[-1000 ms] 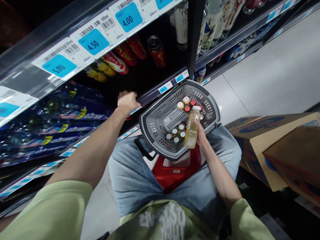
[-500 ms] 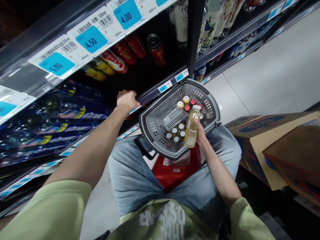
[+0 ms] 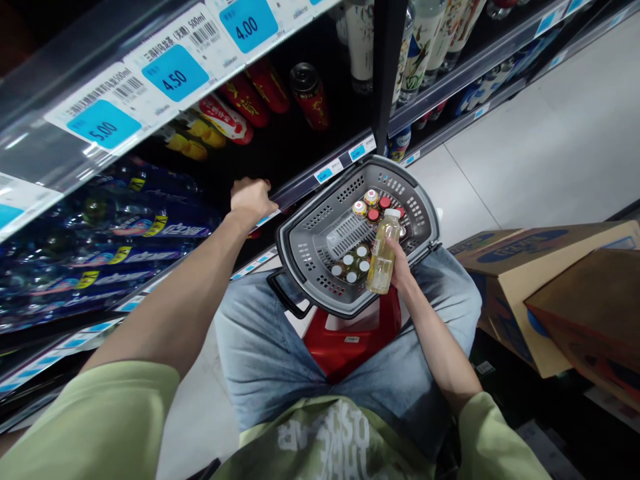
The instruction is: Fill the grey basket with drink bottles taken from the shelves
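Observation:
My right hand (image 3: 400, 265) is wrapped around a clear bottle of pale yellow drink (image 3: 383, 253) with a white cap, held tilted over the near right side of a grey shopping basket (image 3: 305, 227). Inside the basket stand several small bottles with white caps (image 3: 351, 276) and several bottles with red caps (image 3: 373, 215), along with white-and-red capped ones (image 3: 371, 197). To the left, my left hand (image 3: 251, 199) is closed at the front edge of the lower shelf (image 3: 295, 190), its fingertips hidden from view.
Shrink-wrapped blue-labelled bottles (image 3: 145, 227) fill the shelf at left. Red cans (image 3: 309, 97) stand farther back under price tags (image 3: 175, 72). A red stool (image 3: 350, 343) shows between my knees. Cardboard boxes (image 3: 530, 287) sit at right on the tiled floor (image 3: 545, 140).
The view has shifted very slightly, so the shelf tags sit a little further left and up. Both hands keep their places, with the bottle still in my right hand.

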Demonstrator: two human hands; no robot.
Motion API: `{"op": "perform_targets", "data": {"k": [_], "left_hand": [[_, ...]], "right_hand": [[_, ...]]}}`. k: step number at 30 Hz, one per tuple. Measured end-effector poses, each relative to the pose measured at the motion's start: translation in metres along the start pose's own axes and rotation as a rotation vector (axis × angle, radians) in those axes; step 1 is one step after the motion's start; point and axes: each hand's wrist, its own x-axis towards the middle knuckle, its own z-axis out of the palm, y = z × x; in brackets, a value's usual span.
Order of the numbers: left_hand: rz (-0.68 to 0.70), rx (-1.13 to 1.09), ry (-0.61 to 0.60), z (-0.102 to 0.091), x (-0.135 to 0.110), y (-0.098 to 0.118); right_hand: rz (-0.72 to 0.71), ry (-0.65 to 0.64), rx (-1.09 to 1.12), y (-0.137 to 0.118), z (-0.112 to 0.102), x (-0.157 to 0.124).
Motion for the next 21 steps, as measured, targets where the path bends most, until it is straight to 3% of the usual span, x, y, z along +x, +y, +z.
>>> {"op": "perform_targets", "data": {"k": [15,21], "left_hand": [[0.012,0.040,0.025,0.0027,0.0020,-0.0003],[0.024,0.060,0.024,0.0030,0.0035,-0.0012]], "right_hand": [[0.000,-0.004,0.023,-0.0003,-0.0007,0.0003],[-0.072,-0.062,0.026,0.0008,0.0038,0.0006]]}}
